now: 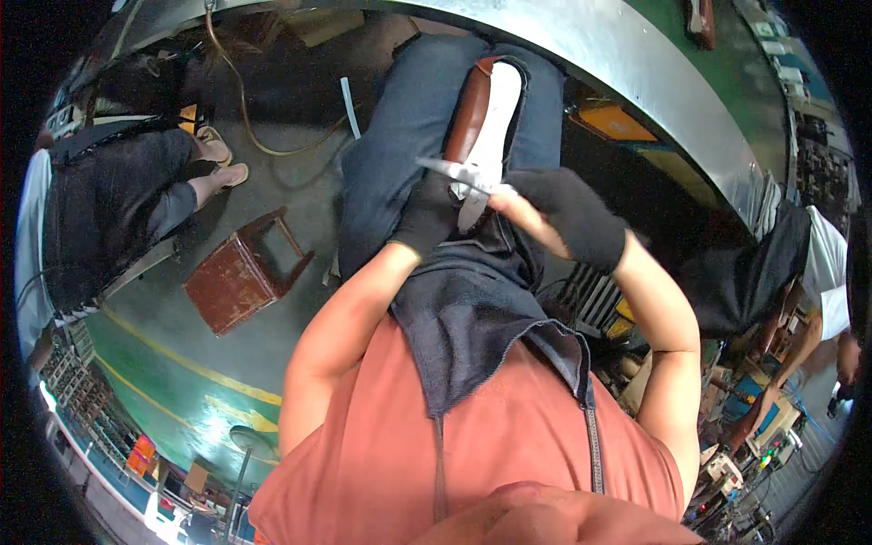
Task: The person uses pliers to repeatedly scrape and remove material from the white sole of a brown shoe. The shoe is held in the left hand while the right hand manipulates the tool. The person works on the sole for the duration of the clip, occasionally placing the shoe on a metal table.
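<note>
Across my lap lies a brown leather shoe [468,113], toe pointing away from me and its long white face [498,123] turned up. At the near end of the shoe is my left hand [429,213], in a black glove with bare fingertips, closed around its side; most of its fingers are hidden. My right hand [565,213], in a similar black glove, is closed on a silvery metal tool [465,174] with two pointed arms, like scissors or pliers. The tool crosses over the near end of the shoe. A dark apron [486,318] covers my waist.
A metal-edged bench [627,54] curves across the front. On the floor at left are a brown wooden stool [232,282] and a thin hose [250,127]. One person in dark clothes [100,209] is at left; another in a white top [827,263] works at right.
</note>
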`<action>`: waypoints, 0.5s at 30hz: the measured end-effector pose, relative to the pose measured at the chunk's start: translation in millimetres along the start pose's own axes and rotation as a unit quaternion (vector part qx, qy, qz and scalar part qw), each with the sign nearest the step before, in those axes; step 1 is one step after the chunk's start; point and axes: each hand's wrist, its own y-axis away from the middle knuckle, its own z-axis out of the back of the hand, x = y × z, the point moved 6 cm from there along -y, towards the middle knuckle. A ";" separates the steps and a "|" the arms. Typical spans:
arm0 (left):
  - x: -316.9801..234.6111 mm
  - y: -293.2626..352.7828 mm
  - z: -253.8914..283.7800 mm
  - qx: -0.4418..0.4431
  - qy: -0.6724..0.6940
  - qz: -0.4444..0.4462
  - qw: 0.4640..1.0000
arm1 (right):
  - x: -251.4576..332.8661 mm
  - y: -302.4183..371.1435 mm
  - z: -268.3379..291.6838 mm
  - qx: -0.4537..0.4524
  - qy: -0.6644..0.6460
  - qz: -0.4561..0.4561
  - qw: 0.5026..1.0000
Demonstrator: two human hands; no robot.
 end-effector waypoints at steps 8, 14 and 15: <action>-3.7 32.4 4.7 0.054 0.178 0.205 0.961 | -55.3 34.0 -12.0 -0.004 0.097 -0.168 0.981; -9.8 18.5 -4.1 0.011 0.031 0.082 0.996 | -86.6 16.0 -33.2 -0.049 -0.027 -0.166 0.985; -9.9 18.0 -2.1 0.016 0.051 0.060 0.997 | -96.8 17.4 -34.8 -0.015 -0.075 -0.237 0.968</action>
